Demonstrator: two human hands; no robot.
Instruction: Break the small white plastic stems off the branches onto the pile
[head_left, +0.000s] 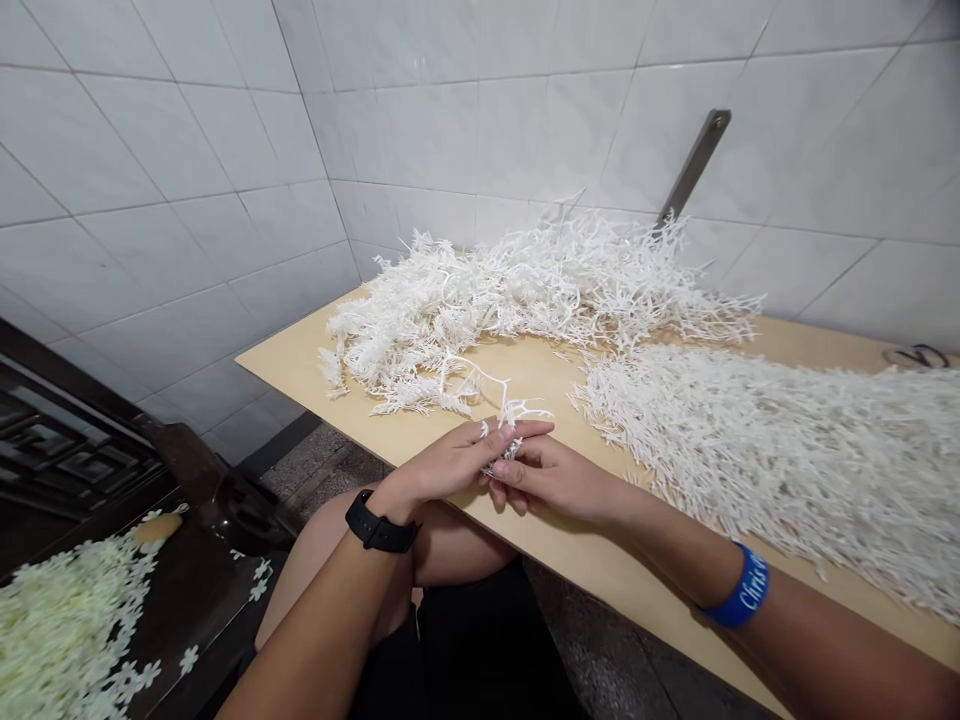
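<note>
My left hand (450,460) is closed on a white plastic branch (504,388), its bare forked twigs sticking up past the thumb and index finger. Right beside it, my right hand (559,478) pinches small white tips low on the branch, thumb against fingers. The two hands touch or nearly touch over the table's front edge. My fingers partly hide the branch's lower end. Behind them lies a tangled heap of similar white branches (525,285). To the right spreads a broad layer of small white sprigs (780,420).
A tan tabletop (307,355) stands against the tiled wall (540,120), with a metal bar (694,165) rising behind the heap. At lower left, pale flower pieces (60,610) cover a dark wooden seat (187,590). A dark loop (919,355) lies at far right.
</note>
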